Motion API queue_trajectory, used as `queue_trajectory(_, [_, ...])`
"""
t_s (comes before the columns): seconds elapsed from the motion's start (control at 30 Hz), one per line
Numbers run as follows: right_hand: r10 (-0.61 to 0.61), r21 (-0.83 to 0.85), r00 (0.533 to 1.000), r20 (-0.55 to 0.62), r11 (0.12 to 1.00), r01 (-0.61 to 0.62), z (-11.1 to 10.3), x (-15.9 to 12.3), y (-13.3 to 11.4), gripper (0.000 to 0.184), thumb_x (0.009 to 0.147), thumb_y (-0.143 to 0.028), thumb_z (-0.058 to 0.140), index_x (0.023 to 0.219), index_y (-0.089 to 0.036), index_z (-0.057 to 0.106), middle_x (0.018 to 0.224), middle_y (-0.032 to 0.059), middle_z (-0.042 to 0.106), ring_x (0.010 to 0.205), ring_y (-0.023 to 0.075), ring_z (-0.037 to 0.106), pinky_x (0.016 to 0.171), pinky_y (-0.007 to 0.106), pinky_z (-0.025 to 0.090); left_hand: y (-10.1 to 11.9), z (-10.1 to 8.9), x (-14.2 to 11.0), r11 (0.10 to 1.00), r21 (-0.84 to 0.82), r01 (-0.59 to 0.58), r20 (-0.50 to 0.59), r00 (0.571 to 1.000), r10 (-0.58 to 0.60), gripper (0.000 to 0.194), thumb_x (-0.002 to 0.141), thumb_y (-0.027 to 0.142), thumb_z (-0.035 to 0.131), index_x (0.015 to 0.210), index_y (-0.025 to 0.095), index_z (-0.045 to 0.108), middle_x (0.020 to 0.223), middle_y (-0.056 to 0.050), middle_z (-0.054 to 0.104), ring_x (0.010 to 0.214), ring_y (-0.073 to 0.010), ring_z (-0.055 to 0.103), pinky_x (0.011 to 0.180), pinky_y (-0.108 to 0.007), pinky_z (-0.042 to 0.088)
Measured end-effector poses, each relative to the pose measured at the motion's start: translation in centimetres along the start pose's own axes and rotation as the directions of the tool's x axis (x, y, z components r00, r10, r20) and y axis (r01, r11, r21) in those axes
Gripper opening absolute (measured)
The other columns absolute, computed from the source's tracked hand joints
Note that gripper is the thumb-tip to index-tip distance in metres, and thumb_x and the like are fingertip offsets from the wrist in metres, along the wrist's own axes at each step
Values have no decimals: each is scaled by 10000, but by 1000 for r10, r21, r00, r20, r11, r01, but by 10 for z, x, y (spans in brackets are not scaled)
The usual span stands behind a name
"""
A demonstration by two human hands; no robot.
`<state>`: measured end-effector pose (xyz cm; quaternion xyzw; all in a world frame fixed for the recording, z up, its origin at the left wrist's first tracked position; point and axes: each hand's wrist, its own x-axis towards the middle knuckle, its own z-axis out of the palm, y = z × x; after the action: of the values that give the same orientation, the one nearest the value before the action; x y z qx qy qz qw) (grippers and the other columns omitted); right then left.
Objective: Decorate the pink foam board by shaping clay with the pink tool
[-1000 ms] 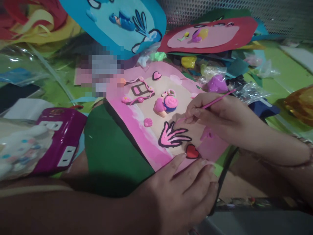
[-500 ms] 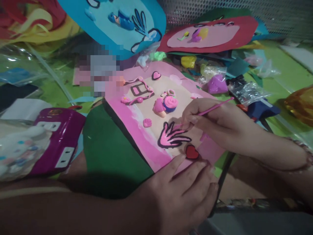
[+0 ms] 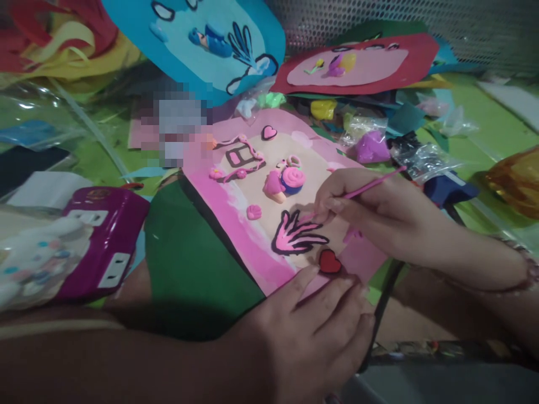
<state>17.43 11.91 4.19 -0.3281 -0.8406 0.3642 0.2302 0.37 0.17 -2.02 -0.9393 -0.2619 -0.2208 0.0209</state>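
The green counter point(image 3: 499, 132) carried a dark green sheet point(image 3: 189, 258) and, just beside it, the decorated pink sheet point(image 3: 219, 207), which lay aslant in front of the person. The right hand point(image 3: 370, 202) had shifted slightly left and lower over the last second, then barely moved; the left hand point(image 3: 324, 331) stayed in place. This suggested that the work had settled on one small area. The left hand lay palm down at the sheet's near edge, its fingers modestly spread and pinching nothing. The right hand was poised above the sheet's right side, thumb and fingers pinching a slim pink stick point(image 3: 374, 182). The stick's back end sloped up and to the right; its tip pointed toward the upper edge of a black-outlined, branching pink shape point(image 3: 292, 235). In the dim, soft view, contact between tip and paper could not be confirmed. A red heart point(image 3: 329, 261) lay near the shape, just beside the left fingertips.
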Motion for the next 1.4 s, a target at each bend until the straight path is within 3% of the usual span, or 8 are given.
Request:
queue_trajectory(0.2, [5, -51, 999, -36, 999, -7, 0, 4, 2, 132, 885, -143, 459, 826, -161, 575, 843, 54, 646, 817, 165, 640, 709, 294, 514, -1, 0, 1, 1000, 4, -2, 0, 1000, 2, 363, 981, 178, 318, 1249, 172, 563, 1351, -63, 513, 1312, -256, 375, 1089, -481, 288])
queue_trajectory(0.37, [42, -115, 993, -110, 992, -55, -6, 3, 1, 137, 892, -174, 457, 834, -161, 580, 776, 51, 638, 704, 140, 616, 626, 267, 488, -1, -1, 1, 1000, 12, -4, 6, 1000, 4, 361, 978, 182, 327, 1252, 184, 563, 1353, -51, 512, 1325, -263, 357, 1086, -475, 296])
queue_trajectory(0.53, [3, -32, 999, -40, 999, -4, -1, 1, 0, 139, 885, -131, 451, 830, -156, 575, 833, 49, 641, 782, 139, 640, 699, 260, 521, -3, -2, 0, 1000, 14, -27, 29, 999, 27, 395, 977, 174, 281, 1266, 171, 550, 1364, -74, 497, 1316, -264, 367, 1083, -483, 291])
queue_trajectory(0.8, [-4, -216, 987, -163, 976, -32, -7, 2, 4, 131, 866, -107, 461, 813, -138, 577, 757, 50, 636, 700, 143, 611, 625, 274, 478, -2, -3, -1, 1000, 15, -18, 33, 999, 18, 378, 976, 189, 310, 1268, 181, 551, 1376, -62, 487, 1340, -265, 330, 1102, -472, 264])
queue_trajectory(0.9, [-186, -296, 976, -111, 944, 146, -6, 0, 4, 159, 874, -74, 442, 866, -115, 595, 850, 84, 624, 804, 153, 594, 707, 282, 477, -2, -3, 0, 1000, 19, -22, 43, 999, 21, 381, 972, 202, 313, 1274, 177, 544, 1377, -69, 483, 1330, -260, 341, 1102, -481, 261])
queue_trajectory(1.0, [-337, -378, 940, 50, 865, 331, -4, -2, 5, 237, 859, -43, 433, 988, -80, 628, 971, 126, 588, 908, 179, 556, 762, 312, 466, -3, -4, 0, 1000, 23, -20, 52, 998, 19, 384, 971, 221, 314, 1276, 180, 543, 1371, -69, 489, 1319, -255, 354, 1107, -486, 254])
queue_trajectory(1.17, [-306, -535, 922, 237, 751, 387, -3, -6, 4, 298, 843, -114, 458, 1061, -103, 661, 927, 122, 535, 867, 226, 509, 802, 408, 447, -3, -4, 1, 998, 45, -37, 54, 998, 34, 383, 970, 242, 328, 1279, 168, 541, 1370, -79, 489, 1309, -270, 368, 1122, -489, 234])
queue_trajectory(1.4, [-248, -564, 937, 248, 749, 347, -2, -7, -3, 231, 796, -173, 473, 888, -100, 672, 878, 128, 523, 815, 237, 483, 758, 412, 437, -1, -1, -1, 999, 31, -22, 55, 998, 21, 374, 956, 233, 367, 1285, 169, 533, 1386, -76, 472, 1334, -298, 328, 1123, -510, 239])
